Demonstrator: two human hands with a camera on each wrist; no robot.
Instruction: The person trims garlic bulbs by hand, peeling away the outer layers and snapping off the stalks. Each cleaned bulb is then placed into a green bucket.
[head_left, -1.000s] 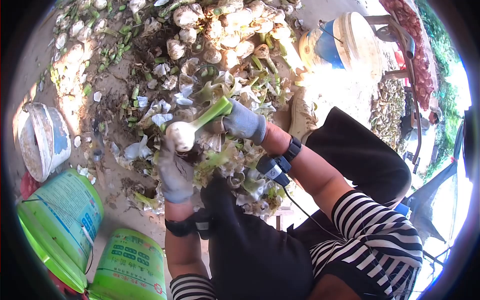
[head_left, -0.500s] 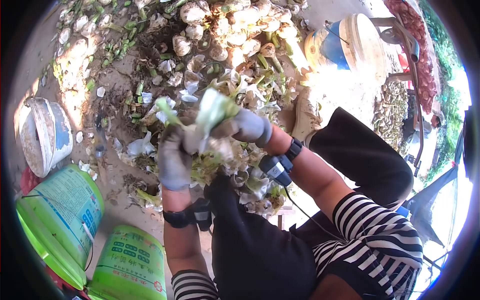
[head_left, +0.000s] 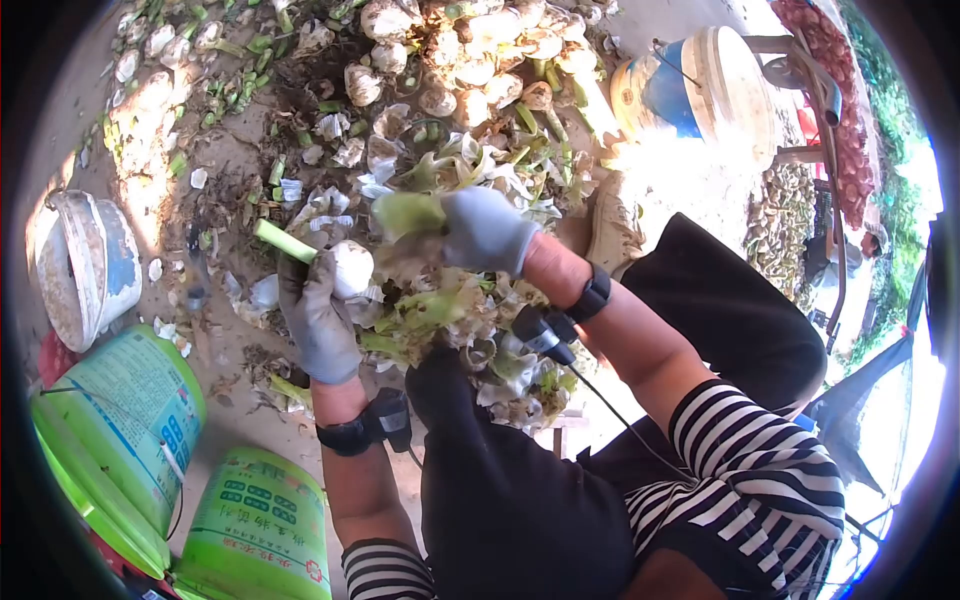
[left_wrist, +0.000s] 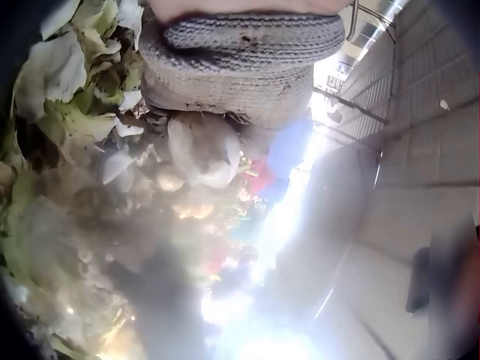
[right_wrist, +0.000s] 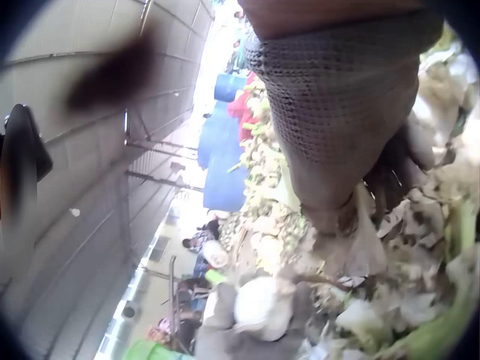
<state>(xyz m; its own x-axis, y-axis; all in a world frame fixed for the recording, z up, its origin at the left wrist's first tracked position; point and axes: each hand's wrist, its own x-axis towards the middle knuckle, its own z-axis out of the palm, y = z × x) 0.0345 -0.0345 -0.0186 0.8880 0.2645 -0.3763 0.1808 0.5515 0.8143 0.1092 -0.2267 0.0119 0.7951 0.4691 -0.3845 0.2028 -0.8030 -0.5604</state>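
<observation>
In the head view my gloved left hand (head_left: 325,325) grips a white garlic bulb (head_left: 352,268), and its cut green stem (head_left: 285,240) points up and to the left. The pale bulb (left_wrist: 202,150) shows below the knitted cuff in the left wrist view. My gloved right hand (head_left: 487,230), fingers curled, holds a blurred strip of pale green garlic husk (head_left: 408,215), apart from the bulb. In the right wrist view, a whitish piece of husk (right_wrist: 367,244) hangs at the right hand's (right_wrist: 341,127) fingers. Loose husks (head_left: 430,310) lie below both hands.
Untrimmed garlic bulbs (head_left: 480,60) are heaped at the back. Two green buckets, one upright-labelled (head_left: 150,410) and one nearer (head_left: 255,520), stand at the left, with a white-and-blue bucket (head_left: 95,265) behind them. Another white-and-blue bucket (head_left: 690,95) is at the back right.
The right hand has pulled away from the bulb and stem and now has a strip of husk. The bulb, now whiter, has turned with its stem leftward in the left hand.
</observation>
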